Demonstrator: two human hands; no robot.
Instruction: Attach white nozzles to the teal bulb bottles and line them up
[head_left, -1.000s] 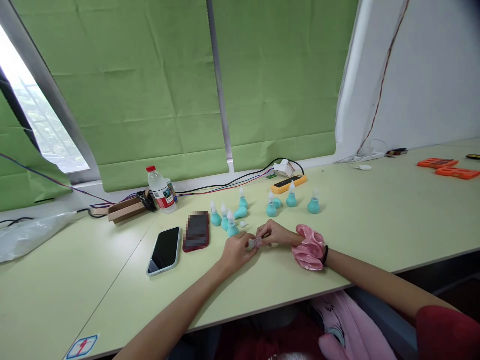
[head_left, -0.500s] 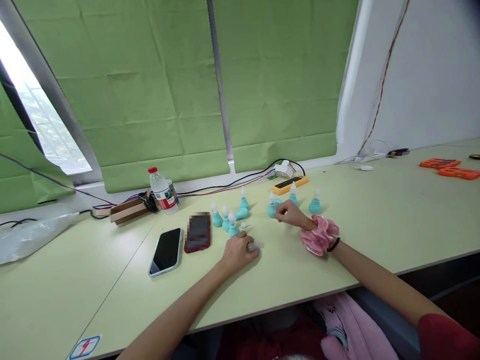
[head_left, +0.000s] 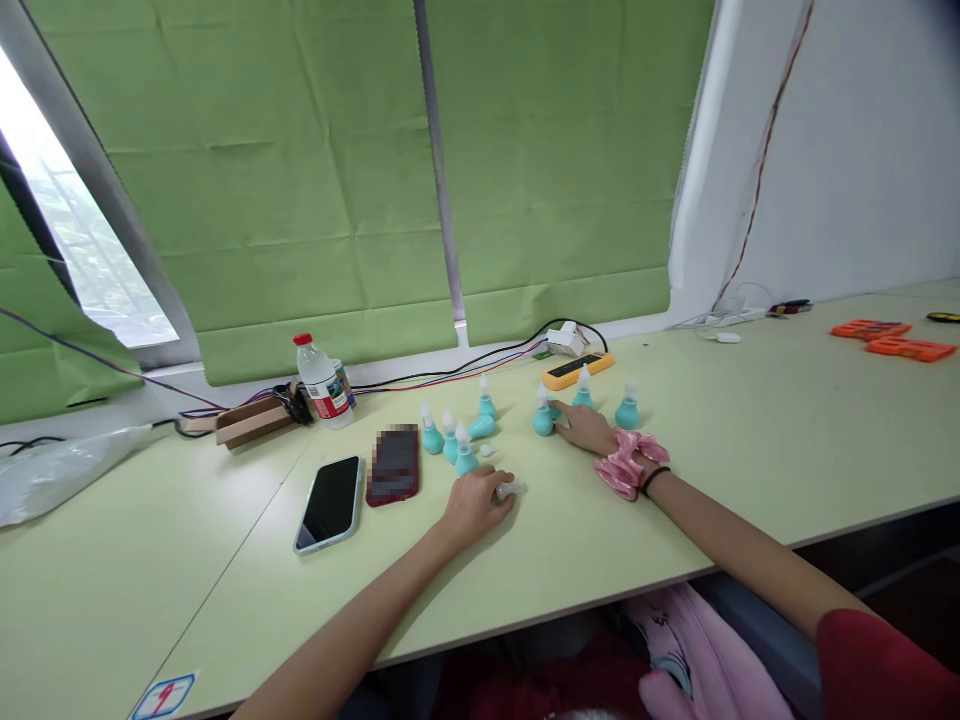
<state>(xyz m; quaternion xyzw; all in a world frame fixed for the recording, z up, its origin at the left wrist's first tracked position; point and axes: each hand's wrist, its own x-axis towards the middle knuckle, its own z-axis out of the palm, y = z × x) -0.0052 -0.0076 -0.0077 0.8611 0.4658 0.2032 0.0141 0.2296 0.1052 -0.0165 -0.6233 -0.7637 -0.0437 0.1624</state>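
Resting on the table, my left hand (head_left: 477, 503) has its fingers closed round a small clear plastic tip (head_left: 510, 489), which pokes out to the right. Just beyond its knuckles stands a turquoise bulb syringe (head_left: 466, 456) with a clear pointed nozzle. My right hand (head_left: 586, 430) reaches left with thumb and forefinger apart, beside an upright bulb syringe (head_left: 544, 417). Its forefinger is at a turquoise bulb (head_left: 555, 409) partly hidden behind that syringe; whether they touch is unclear. Another turquoise bulb (head_left: 482, 427) lies on its side near a loose clear tip (head_left: 488, 450).
Several other bulb syringes stand around, one at the right (head_left: 627, 408). Two phones, a black-screened one (head_left: 328, 505) and a dark red one (head_left: 393, 465), lie left. Behind are a bottle (head_left: 324, 385), cardboard tray (head_left: 255, 423), yellow-black device (head_left: 577, 371) and cables. Orange objects (head_left: 910, 348) lie far right.
My right hand has opened its fingers and stretched them forward towards the bulb behind the upright syringe. My left hand keeps its hold on the clear tip, almost unmoved.
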